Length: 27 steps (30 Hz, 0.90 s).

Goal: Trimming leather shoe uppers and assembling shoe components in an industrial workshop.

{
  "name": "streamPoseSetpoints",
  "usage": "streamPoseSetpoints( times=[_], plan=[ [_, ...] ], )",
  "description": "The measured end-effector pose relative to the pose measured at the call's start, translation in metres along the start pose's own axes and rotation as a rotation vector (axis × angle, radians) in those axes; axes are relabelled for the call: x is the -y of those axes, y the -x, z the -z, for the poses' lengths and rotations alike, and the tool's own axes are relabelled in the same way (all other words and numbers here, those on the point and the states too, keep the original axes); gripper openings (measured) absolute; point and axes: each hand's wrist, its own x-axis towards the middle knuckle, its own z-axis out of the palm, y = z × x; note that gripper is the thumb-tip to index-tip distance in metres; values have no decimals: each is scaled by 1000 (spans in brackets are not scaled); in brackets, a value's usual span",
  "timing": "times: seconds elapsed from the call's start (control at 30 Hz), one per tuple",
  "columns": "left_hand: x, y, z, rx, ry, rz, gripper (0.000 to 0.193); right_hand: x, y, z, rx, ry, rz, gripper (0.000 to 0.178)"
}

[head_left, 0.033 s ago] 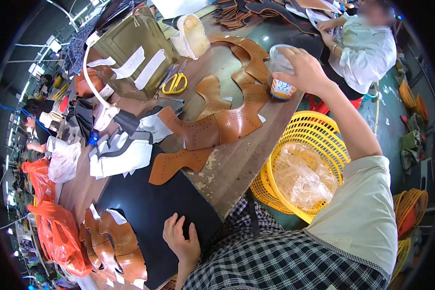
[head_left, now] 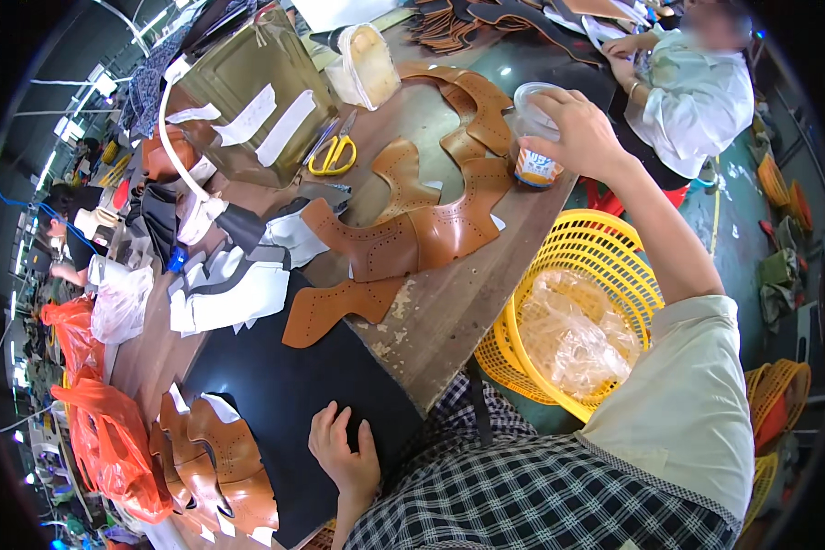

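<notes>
My right hand (head_left: 579, 137) is wrapped round the upper part of a clear plastic cup (head_left: 535, 169) with an orange-and-white printed side. The cup stands at the table's right edge. On a black sheet (head_left: 325, 390) in front of me rests my left hand (head_left: 346, 456), fingers apart and nothing in it. Brown leather shoe-upper pieces (head_left: 385, 247) with punched holes lie curved across the table, between the sheet and the cup. More brown leather pieces (head_left: 234, 454), with white tabs at their edges, lie overlapped left of my left hand.
Yellow-handled scissors (head_left: 333, 154) lie beside a large olive-coloured tin (head_left: 247, 92). A white-lined container (head_left: 365, 69) stands behind them. White pieces (head_left: 229, 298) and red plastic bags (head_left: 110, 449) are at left. A yellow basket (head_left: 513, 367) holds clear plastic bags. Another person (head_left: 692, 101) sits far right.
</notes>
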Motion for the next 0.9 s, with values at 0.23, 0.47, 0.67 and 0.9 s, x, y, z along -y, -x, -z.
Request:
streamPoseSetpoints(
  times=[0.23,0.47,0.67,0.9],
  plan=[
    [1,1,1,10,10,4,31,-8,-1,-15,-100,149,-104,60],
    [1,-1,-1,5,-19,-22,32,-7,3,-24,-70,52,-2,64],
    [0,-1,-1,19,-14,-4,32,0,0,-20,-37,98,13,61],
    [-1,-1,0,-2,-15,-19,31,0,2,-22,-38,94,-18,60]
  ],
)
